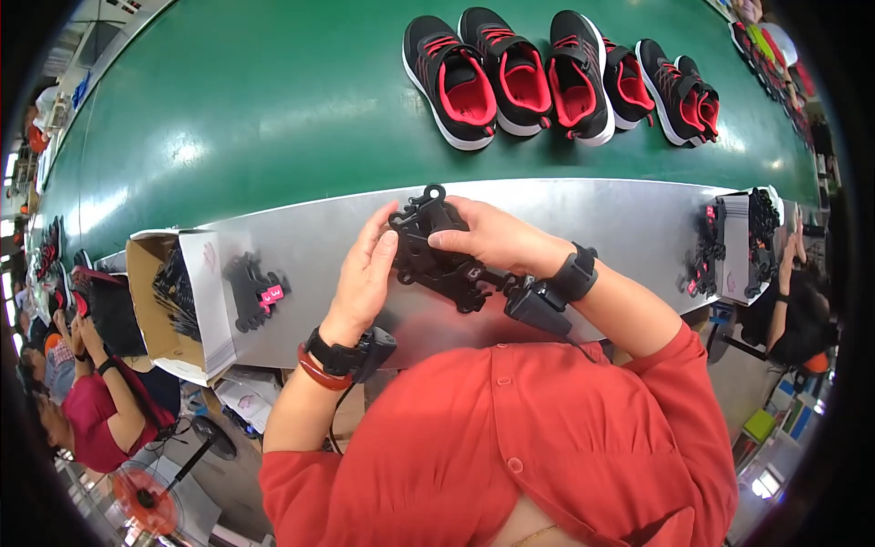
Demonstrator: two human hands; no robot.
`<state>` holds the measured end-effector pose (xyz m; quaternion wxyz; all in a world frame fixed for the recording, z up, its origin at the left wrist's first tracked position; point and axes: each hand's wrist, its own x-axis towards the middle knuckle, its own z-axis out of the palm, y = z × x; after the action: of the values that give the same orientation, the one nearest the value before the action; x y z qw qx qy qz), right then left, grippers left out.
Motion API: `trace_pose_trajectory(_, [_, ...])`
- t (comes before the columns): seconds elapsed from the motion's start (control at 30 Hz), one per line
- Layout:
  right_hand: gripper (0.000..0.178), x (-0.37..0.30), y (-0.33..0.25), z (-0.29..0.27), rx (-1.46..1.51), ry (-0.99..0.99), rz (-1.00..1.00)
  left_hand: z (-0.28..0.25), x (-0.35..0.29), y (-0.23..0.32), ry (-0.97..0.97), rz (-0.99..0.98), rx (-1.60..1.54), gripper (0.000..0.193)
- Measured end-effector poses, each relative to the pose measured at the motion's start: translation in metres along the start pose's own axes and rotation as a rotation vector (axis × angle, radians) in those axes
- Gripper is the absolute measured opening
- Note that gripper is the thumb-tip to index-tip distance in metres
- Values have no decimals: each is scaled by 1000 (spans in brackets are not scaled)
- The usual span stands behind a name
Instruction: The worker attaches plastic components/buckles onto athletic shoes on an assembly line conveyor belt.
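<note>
Above the steel ledge [319,214], a small stack of black plastic shoe hangers [436,242] is between my two hands. My left hand [363,273] grips the left side, its thumb and fingers against the edge. From the right, my right hand [497,235] closes over the stack with its thumb on top; its other fingers are mostly hidden. More black hangers [246,290] with a pink tag lie on the ledge to the left. Another group of hangers [706,251] with pink tags lies at the right. Black devices are strapped to both wrists.
Black sneakers [447,82] with red linings stand on the green belt [273,109] beyond the ledge. A cardboard box [208,301] of black pieces stands left, a white box [736,260] of hangers right. People work at both sides; an orange fan [144,500] is low left.
</note>
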<state>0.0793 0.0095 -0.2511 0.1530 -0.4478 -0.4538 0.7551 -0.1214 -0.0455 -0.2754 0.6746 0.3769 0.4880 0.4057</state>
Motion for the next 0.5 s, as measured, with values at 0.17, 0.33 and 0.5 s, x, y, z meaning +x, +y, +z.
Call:
trace_pose_trajectory(0.17, [46, -10, 1, -1, -560, 224, -201, 7, -10, 6, 82, -36, 246, 38])
trace_pose_trajectory(0.33, [38, -12, 8, -7, -727, 274, -399, 12, -14, 5, 135, 54, 554, 30])
trace_pose_trajectory(0.5, [28, -27, -2, -10, -909, 461, -637, 19, -15, 11, 193, 280, 822, 25])
